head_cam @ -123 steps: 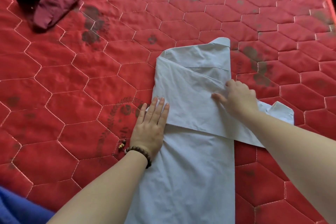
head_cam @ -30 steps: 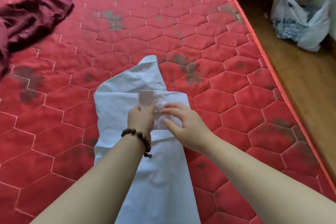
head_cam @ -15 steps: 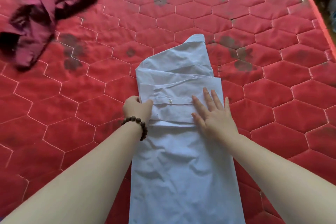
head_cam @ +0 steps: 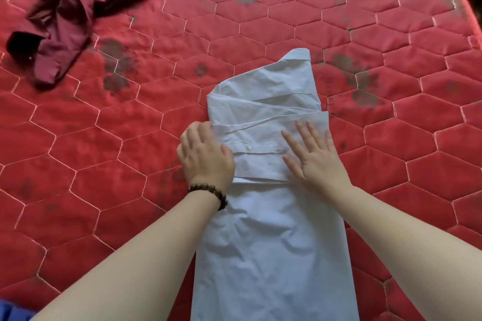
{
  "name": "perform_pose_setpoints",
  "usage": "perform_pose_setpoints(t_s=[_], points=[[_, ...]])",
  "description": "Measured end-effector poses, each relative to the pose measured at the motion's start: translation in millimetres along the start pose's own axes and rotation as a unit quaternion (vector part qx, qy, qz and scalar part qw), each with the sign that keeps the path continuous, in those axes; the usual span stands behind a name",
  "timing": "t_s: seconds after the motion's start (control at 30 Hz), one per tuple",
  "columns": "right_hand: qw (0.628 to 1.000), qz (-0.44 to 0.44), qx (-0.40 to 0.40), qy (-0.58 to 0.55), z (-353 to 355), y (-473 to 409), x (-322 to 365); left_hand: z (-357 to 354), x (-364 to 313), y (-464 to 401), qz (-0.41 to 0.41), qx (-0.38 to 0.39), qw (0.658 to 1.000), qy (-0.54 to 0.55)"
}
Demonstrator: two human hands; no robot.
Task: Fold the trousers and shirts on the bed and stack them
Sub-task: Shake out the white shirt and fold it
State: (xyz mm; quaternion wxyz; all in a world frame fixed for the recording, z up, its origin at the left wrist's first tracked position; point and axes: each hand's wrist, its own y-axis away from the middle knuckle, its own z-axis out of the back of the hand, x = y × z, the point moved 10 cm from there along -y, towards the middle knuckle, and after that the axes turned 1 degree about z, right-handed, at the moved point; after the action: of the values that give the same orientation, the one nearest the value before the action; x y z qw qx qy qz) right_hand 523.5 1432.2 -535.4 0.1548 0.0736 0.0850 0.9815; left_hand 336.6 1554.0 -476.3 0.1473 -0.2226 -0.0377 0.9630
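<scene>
No brand, label or readable writing shows anywhere; the dark flower-like marks printed on the red quilted mattress (head_cam: pixel 130 190) are too smudged to make out as anything more. The pale blue shirt (head_cam: pixel 271 242) lies lengthwise on the mattress in front of the person, folded into a narrow strip, with its near end cut off by the bottom edge of the view. Its sleeve is folded across the upper part, the cuff lying flat with one small white button (head_cam: pixel 248 148) showing. The collar end points away, up and to the right. A crumpled maroon garment (head_cam: pixel 86 2) lies well apart at the far left, partly out of frame and blurred, so its kind cannot be told. A scrap of blue fabric (head_cam: pixel 10 311) peeks in at the bottom left corner.

The left hand (head_cam: pixel 206 156), with a dark beaded bracelet (head_cam: pixel 208 193) at the wrist, sits at the shirt's left edge with fingers curled; whether it pinches the cloth is hidden. The right hand (head_cam: pixel 315 159) lies fully open, palm down, fingers spread, pressing flat on the folded sleeve and gripping nothing
</scene>
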Motion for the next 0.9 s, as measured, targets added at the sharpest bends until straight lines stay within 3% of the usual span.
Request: perform_pose_setpoints(t_s=[0.07,0.13,0.27,0.33,0.63,0.9], points=[[1.000,-0.017,-0.020,-0.010,2.8,-8.7,1.8,-12.3,-22.5,4.4,-0.114,0.025,0.989,-0.091],[1.000,-0.027,-0.001,-0.004,-6.8,-15.7,4.6,-24.5,-33.7,8.1,-0.174,0.038,0.971,-0.159],[0.999,-0.030,-0.017,0.008,-17.4,-15.9,5.3,-60.2,-46.8,25.8,-0.274,0.134,0.941,-0.146],[0.999,-0.029,-0.033,-0.001,-16.3,-14.5,3.6,-82.0,-34.8,32.4,-0.268,0.200,0.928,-0.165],[0.997,-0.068,-0.035,-0.013,-17.2,-14.6,-9.4,-89.0,-23.0,24.4,-0.228,0.182,0.938,-0.185],[0.996,-0.088,0.024,0.023,-15.5,-10.6,-4.9,-89.2,-24.6,21.8,-0.213,0.204,0.927,-0.231]])
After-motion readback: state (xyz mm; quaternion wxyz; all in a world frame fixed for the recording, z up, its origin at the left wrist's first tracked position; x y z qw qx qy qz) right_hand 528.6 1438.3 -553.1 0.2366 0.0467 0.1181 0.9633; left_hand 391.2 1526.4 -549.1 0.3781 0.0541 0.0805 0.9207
